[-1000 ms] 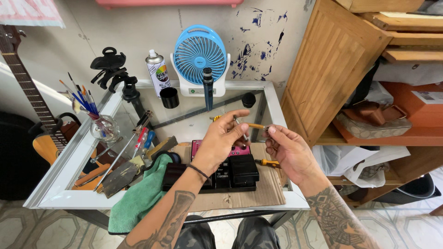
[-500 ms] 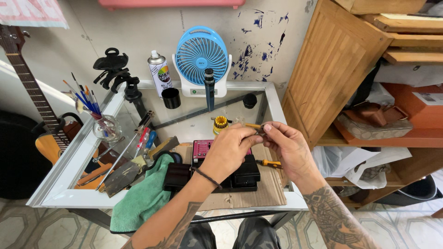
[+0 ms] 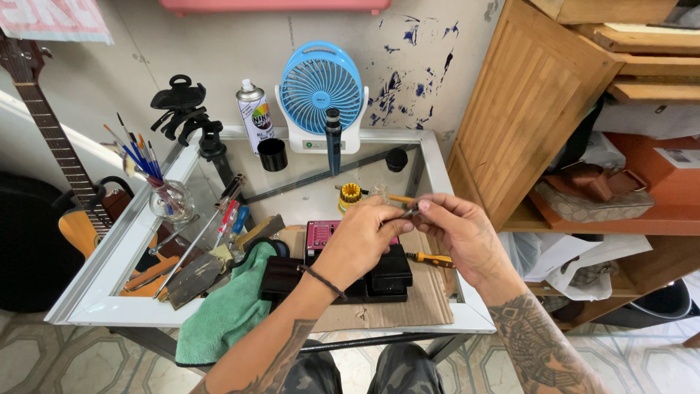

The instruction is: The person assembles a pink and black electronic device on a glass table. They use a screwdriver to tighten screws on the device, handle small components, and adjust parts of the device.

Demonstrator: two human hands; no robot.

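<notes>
- Both hands have closed in since a second ago: the left hand, whose fingers were spread then, has curled and now meets the right hand above the middle of the tabletop.
- Between them sits a small dark part, pinched narrowly by the left thumb and forefinger on one side and the right fingertips on the other (too small to say just what it is).
- Directly under the hands, toward the near edge, lies a black and pink pedal unit on a cardboard sheet.
- A yellow-handled screwdriver rests on the cardboard just beside the right wrist.
- Further back, a yellow bit holder stands on the glass, and a blue fan sits at the far edge with a spray can to its left.
- Along the left edge: a jar of brushes, loose hand tools and a green cloth hanging over the near edge.
- Judging from the grip, good handling calls for firm pressure from both sides with the piece kept over the cardboard, so a slip lands on something soft rather than on the glass table.
</notes>
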